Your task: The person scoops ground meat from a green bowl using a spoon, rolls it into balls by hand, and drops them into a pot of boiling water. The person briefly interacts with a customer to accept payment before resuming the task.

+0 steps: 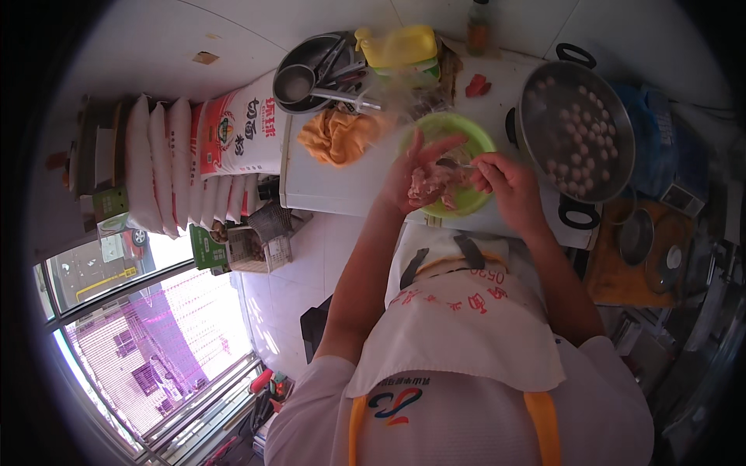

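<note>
My left hand is over a light green plastic bowl, palm up with the fingers spread. Raw minced meat lies in its palm and hangs down towards the bowl. In my right hand is the handle of a metal spoon, whose bowl end touches or nearly touches the meat beside my left fingers. To the right of the green bowl stands a wide metal pot with black handles. Many small pale meatballs sit in it, in what looks like liquid.
An orange cloth lies left of the bowl. Behind it are a dark pan with ladles and a yellow container. A glass bottle stands near the wall. Flour sacks are stacked at the left, above a crate.
</note>
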Tool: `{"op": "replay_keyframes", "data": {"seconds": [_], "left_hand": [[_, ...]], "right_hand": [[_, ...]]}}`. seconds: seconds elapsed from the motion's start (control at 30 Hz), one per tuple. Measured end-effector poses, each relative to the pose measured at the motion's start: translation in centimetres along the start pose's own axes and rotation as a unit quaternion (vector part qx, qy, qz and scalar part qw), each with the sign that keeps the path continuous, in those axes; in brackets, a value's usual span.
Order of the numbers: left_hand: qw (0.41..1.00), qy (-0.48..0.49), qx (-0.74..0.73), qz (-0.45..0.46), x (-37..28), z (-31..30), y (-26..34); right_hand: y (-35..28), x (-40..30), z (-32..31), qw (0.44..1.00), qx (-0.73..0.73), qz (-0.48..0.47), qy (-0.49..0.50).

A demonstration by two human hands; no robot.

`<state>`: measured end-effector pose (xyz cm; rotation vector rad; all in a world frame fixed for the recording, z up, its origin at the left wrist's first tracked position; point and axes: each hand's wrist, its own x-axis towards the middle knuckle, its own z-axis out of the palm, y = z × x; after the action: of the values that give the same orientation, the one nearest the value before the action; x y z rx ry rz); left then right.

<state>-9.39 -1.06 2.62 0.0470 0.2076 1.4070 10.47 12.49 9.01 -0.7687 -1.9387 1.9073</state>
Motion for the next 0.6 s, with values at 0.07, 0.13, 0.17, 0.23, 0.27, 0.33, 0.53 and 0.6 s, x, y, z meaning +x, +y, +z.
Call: {"op": "replay_keyframes", "data": {"seconds": [0.07, 0.13, 0.17, 0.23, 0.27, 0.33, 0.53, 0.6], "left_hand": [[0.999, 0.026, 0.044, -0.013, 0.0, 0.2, -0.1], [0.985, 0.122, 0.116, -0.018, 0.6, 2.5, -0.3], [0.977, 0.164, 0.138, -0.022, 0.6, 3.0, -0.4], [0.967, 0.217, 0.130, -0.026, 1.1, 2.8, -0.5], [0.968, 0.213, 0.130, -0.027, 1.2, 2.2, -0.3], [0.970, 0.204, 0.130, -0.029, 1.4, 1.3, 0.1], [0.961, 0.229, 0.153, 0.001, 2.0, 1.4, -0.3], [0.955, 0.265, 0.133, 0.017, 2.5, 4.0, -1.1]], "right_hand": [[-0.1, -0.4, 0.0, 1.000, -0.014, -0.015, 0.002], [-0.8, -0.8, -0.1, 0.999, -0.035, -0.021, 0.013], [-1.3, -1.0, -0.1, 0.999, -0.046, -0.023, 0.016], [-2.2, -1.4, -0.3, 0.998, -0.055, -0.035, 0.003], [-2.4, -1.5, -0.3, 0.997, -0.060, -0.041, -0.004], [-2.5, -1.6, -0.3, 0.997, -0.052, -0.054, 0.001], [-3.7, -1.5, 0.3, 0.997, 0.065, -0.038, 0.015], [-3.3, -1.4, 0.8, 0.995, 0.093, -0.010, 0.021]]}}
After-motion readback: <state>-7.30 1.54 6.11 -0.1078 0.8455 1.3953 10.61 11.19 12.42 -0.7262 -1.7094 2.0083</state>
